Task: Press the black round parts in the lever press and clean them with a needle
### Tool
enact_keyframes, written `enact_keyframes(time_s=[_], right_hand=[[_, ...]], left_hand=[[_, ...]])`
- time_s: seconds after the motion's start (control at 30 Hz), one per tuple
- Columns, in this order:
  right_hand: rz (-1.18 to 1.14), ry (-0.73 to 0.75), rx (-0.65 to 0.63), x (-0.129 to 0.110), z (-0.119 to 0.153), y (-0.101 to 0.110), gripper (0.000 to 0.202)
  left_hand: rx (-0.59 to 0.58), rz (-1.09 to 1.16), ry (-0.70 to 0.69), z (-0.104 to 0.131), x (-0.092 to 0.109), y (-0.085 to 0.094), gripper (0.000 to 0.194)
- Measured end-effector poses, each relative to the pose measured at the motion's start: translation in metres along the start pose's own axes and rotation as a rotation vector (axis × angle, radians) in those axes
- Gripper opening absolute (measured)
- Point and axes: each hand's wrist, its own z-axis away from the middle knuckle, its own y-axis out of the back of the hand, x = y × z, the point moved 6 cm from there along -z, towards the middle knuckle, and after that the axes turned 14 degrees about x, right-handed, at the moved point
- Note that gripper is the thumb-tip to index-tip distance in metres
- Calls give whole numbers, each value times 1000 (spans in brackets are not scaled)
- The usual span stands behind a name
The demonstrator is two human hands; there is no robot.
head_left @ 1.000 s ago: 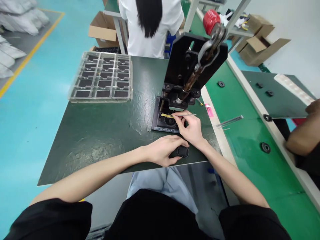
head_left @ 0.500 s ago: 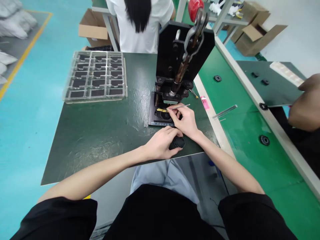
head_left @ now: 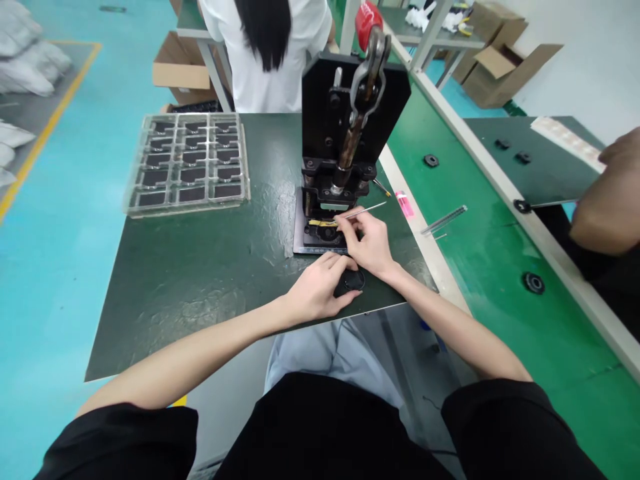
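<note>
My left hand (head_left: 320, 287) rests on the green table near its front edge, thumb and fingers curled around a round black part (head_left: 355, 279). Just beyond it, my right hand (head_left: 369, 239) pinches a thin silver rod-like tool (head_left: 373, 207), whose back end points up to the right. The tool's tip is at a yellow strip (head_left: 320, 223) on the base of a black hand press (head_left: 345, 143). Below the strip, a dark round shape (head_left: 327, 233) sits in the press's fixture. My right fingers partly cover the fixture.
A clear plastic tray (head_left: 187, 160) with dark pieces in its compartments lies at the table's back left. To the right runs a green belt (head_left: 480, 267) carrying black ring parts (head_left: 533, 283). A co-worker's arm (head_left: 607, 197) shows at far right; another person (head_left: 270, 60) sits ahead.
The view has shifted slightly, so the press and table appear a little farther left. The tool in my right hand slants up more steeply. My left hand keeps its grip on the round black part.
</note>
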Motion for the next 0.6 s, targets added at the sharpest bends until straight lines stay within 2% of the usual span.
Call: enact_keyframes(time_s=[0.1,0.23,0.3,0.37,0.43,0.6], right_hand=[[-79,-122,60,-4,3,26,24],[52,-142,-68,-8,28,58,21],[120,-131,-90,-8,43,68,19],[150,-99,-100,-11,54,71,18],[159,-41,-152,-15,60,66,16],[186,71,-229,-19,60,52,11]], left_hand=[[-28,112,23,-2,-4,2,34],[-32,19,25,-1,-4,5,42],[-15,-63,4,-1,-2,7,44],[-7,-97,-7,-1,-1,8,43],[-14,-87,7,-1,-1,8,42],[-47,6,92,-1,-6,6,44]])
